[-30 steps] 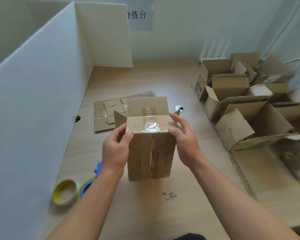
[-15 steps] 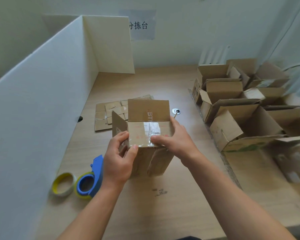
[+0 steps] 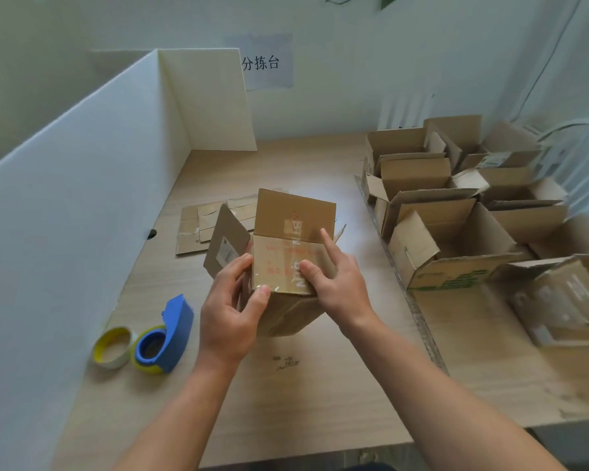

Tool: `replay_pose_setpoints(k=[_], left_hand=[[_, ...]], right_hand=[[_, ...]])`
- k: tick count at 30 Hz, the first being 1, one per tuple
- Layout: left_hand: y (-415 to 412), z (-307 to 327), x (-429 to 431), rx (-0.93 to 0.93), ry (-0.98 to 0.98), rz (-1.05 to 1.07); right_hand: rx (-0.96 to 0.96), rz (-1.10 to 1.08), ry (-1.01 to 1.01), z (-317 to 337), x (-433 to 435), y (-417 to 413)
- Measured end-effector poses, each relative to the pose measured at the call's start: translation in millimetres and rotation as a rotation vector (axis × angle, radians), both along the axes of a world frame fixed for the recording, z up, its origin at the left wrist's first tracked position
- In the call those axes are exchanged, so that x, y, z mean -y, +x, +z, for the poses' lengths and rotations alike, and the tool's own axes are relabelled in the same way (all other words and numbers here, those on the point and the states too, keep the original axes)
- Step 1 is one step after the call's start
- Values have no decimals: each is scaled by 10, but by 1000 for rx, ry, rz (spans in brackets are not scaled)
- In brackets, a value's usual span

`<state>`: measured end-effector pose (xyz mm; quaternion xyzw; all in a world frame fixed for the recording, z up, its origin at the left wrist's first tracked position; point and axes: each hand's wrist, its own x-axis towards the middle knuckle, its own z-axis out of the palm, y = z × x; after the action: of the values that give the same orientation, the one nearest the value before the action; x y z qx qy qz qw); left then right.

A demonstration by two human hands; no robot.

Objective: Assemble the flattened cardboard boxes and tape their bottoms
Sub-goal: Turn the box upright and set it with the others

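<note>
Fingers (image 3: 239,266) of L hand (image 3: 230,314) curl round box (image 3: 286,253) near-left corner, thumb on taped face; R hand (image 3: 342,288) pinches right edge, index straight. Box tilted at bench (image 3: 320,385) centre, flaps up. Prob light, thin card, dents easily, slick tape: grip corners/edges, not flaps

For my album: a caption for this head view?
Left hand and right hand hold a box near a tape dispenser.

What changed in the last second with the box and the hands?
The small brown cardboard box, upright before, is now tipped. The right hand moved from its right edge onto the taped top flap; the left hand slid to the near left corner and grips it. The blue plastic tape dispenser, yellow-cored tape roll and open cardboard boxes stayed put.
</note>
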<state>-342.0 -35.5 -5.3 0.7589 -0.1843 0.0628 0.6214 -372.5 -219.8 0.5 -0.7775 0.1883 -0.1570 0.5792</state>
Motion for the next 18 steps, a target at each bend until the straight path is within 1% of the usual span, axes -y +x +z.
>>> replay_pose_setpoints(k=[2, 5, 8, 10, 15, 18], left_hand=[[-34, -20, 34, -37, 37, 2], [-91, -75, 34, -76, 103, 0], [-179, -217, -71, -31, 233, -45], [-254, -351, -168, -42, 281, -40], [-429, -669, -284, -124, 368, -7], [-527, -785, -342, -187, 372, -17]], right_hand=[[55, 10, 41, -54, 92, -69], [123, 92, 161, -167, 233, -164], [87, 135, 350, -258, 343, -244], [32, 149, 447, -306, 377, -291], [-98, 229, 461, -481, 313, -368], [-132, 174, 483, -523, 297, -390]])
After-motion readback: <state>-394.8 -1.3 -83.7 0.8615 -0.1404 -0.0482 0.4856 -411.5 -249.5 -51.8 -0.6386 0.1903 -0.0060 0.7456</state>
